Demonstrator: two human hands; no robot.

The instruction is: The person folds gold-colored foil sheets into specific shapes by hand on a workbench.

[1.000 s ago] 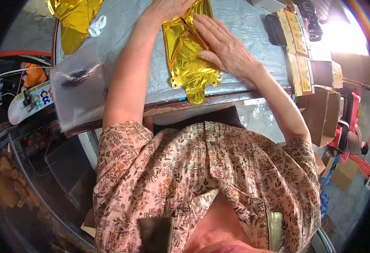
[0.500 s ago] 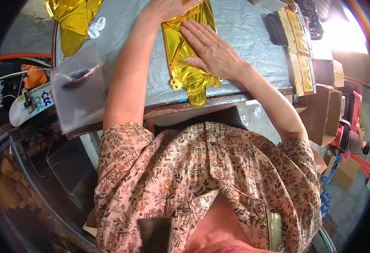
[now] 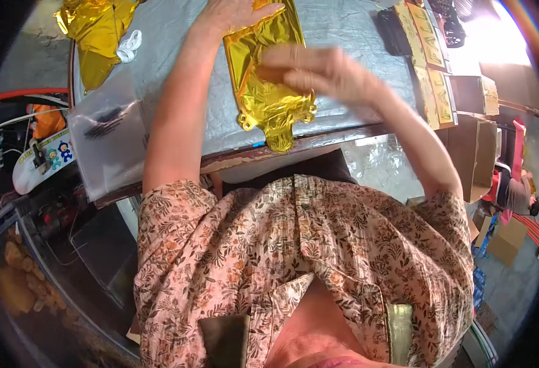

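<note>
Left hand: The person's left hand [image 3: 229, 17] lies palm down on the upper left part of the gold foil piece [image 3: 269, 101]. Its thumb stretches sideways, apart from the rest. The other fingers run out of view at the top edge, so how they stand cannot be told.
Right hand: The right hand [image 3: 328, 72] is over the middle of the foil, blurred. Its fingers point left, with the thumb apart below them. The blur hides whether they touch the foil.
Gold foil piece: It lies lengthwise on the tabletop [image 3: 355, 37], shiny and wrinkled. Small tabs with holes flank its near end, and a rounded tongue between them reaches the near edge of the tabletop.
Tabletop: It has a silvery, creased covering.
Left side: A second gold foil bundle [image 3: 100, 46] lies at the far left, with a white cord [image 3: 128, 46] just beside it. Nearer, a clear plastic sheet [image 3: 111, 147] covers the left corner.
Right side: A black bundle [image 3: 393, 32] sits beside yellow strips lettered "FALL" [image 3: 430, 67]. Beyond is an open cardboard box [image 3: 466, 153].
Clothing: The person wears a floral shirt [image 3: 300, 239].
</note>
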